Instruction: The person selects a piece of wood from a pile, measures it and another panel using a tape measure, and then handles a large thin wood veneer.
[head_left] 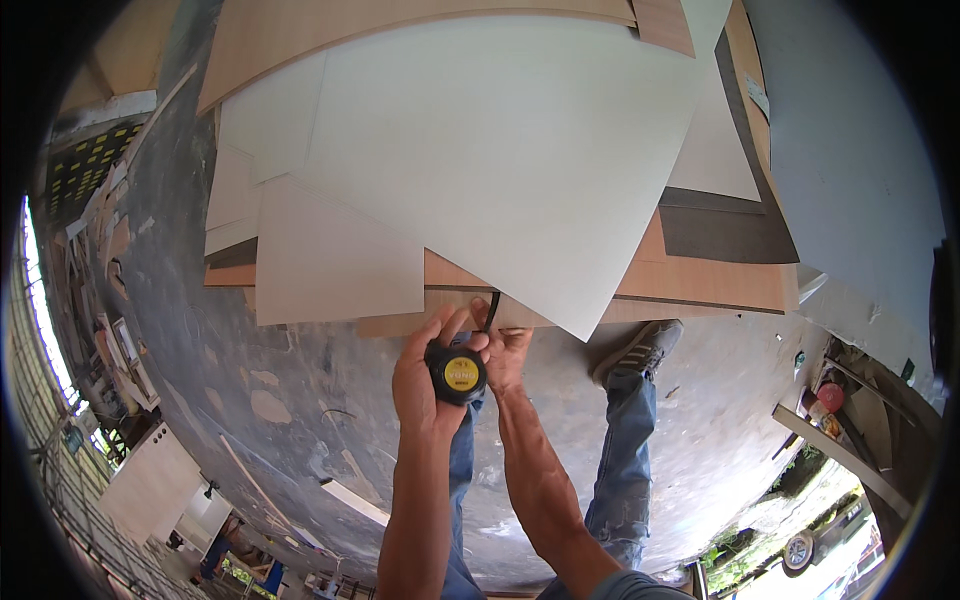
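Note:
My left hand [412,375] is wrapped around a round black tape measure [461,374] with a yellow disc on its face. From the case a narrow dark strip [493,310] reaches up toward the board edge; whether it is the blade or a strap I cannot tell. My right hand [508,355] is closed at the strip, just beside the case, its fingertips partly hidden. Directly beyond both hands lies a stack of sheets: a large white sheet [500,140] on top, its corner pointing toward me, with a smaller pale sheet [340,250] at its left.
Wood-toned boards [700,285] lie under the sheets, with a dark brown sheet [730,232] at right. My shoe [645,350] stands on the stained grey floor [290,420] near the stack. An offcut strip [356,502] lies at lower left. A grey surface [850,150] rises at right.

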